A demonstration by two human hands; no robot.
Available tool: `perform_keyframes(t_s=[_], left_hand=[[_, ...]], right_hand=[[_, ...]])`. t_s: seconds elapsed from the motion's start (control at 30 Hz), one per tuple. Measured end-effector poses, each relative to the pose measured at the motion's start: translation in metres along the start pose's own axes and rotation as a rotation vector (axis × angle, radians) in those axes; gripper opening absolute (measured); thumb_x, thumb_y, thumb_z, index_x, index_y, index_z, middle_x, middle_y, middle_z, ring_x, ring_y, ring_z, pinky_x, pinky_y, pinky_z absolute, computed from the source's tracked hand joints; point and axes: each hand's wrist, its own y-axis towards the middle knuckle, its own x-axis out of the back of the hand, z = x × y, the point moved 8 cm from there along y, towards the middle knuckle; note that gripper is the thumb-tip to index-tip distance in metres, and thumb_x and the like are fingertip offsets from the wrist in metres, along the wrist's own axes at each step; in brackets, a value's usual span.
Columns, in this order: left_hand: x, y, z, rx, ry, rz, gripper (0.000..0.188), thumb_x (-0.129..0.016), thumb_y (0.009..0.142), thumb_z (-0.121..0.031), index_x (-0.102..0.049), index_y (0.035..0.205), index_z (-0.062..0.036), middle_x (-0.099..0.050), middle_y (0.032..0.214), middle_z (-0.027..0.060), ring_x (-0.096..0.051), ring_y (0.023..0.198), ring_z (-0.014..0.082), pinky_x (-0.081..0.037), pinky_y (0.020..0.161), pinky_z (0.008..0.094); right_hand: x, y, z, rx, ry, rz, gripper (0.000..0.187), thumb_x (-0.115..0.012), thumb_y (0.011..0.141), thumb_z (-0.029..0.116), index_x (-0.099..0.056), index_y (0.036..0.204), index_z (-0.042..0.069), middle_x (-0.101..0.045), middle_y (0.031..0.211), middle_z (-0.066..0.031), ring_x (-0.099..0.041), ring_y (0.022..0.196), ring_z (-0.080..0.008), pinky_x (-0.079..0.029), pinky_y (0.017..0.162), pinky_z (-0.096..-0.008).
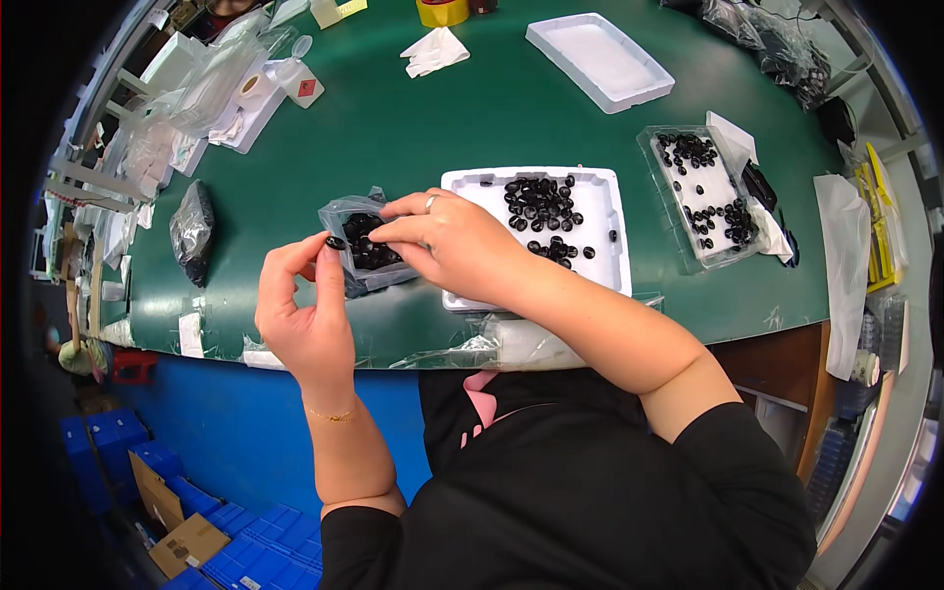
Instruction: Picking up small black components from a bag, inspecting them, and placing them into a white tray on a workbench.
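Observation:
Between the thumb and index finger of my left hand [307, 313] is a small glossy black oval piece [335, 243], held at the left side of an opened clear plastic bag [341, 213]. Many similar black pieces [366, 244] fill the bag. My right hand [464, 244] reaches over the bag from the right, fingers stretched apart above its pieces; I see nothing held in it. Its wrist passes over a white foam tray [615, 270]. More black pieces [541, 202] lie in that tray, mostly in a pile near its far side, some loose.
A clear plastic tray [654, 147] with black pieces stands at the right. A closed bag [192, 234] lies at the left. Farther back are a shallow white tray [602, 64], a white glove [436, 52] and a white bottle [300, 84]. Blue crates [261, 551] stand below the green table.

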Motion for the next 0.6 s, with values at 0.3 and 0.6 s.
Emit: perform_keyframes(t_s=[0.3,0.6], left_hand=[[-0.07,0.0,-0.012,-0.286,0.484,0.205,0.02,-0.064,0.07,0.0,-0.063,0.089,-0.0055,-0.057,0.088,0.0039,-0.053,0.08,0.022,-0.041,0.068,0.0324],[-0.162,-0.051,0.019,-0.256,0.4,0.822,0.013,-0.063,0.07,-0.004,-0.061,0.083,-0.0027,-0.054,0.081,0.0112,-0.056,0.078,0.0293,-0.047,0.068,0.0378]], right_hand=[[0.079,-0.047,-0.061,-0.408,-0.189,0.154,0.012,-0.061,0.076,0.006,-0.066,0.086,0.006,-0.061,0.084,-0.0089,-0.058,0.08,-0.026,-0.047,0.072,-0.0343],[0.053,-0.075,-0.07,-0.405,-0.398,0.433,0.01,-0.065,0.072,0.01,-0.064,0.081,0.005,-0.058,0.079,-0.0091,-0.056,0.081,-0.026,-0.045,0.073,-0.0353]])
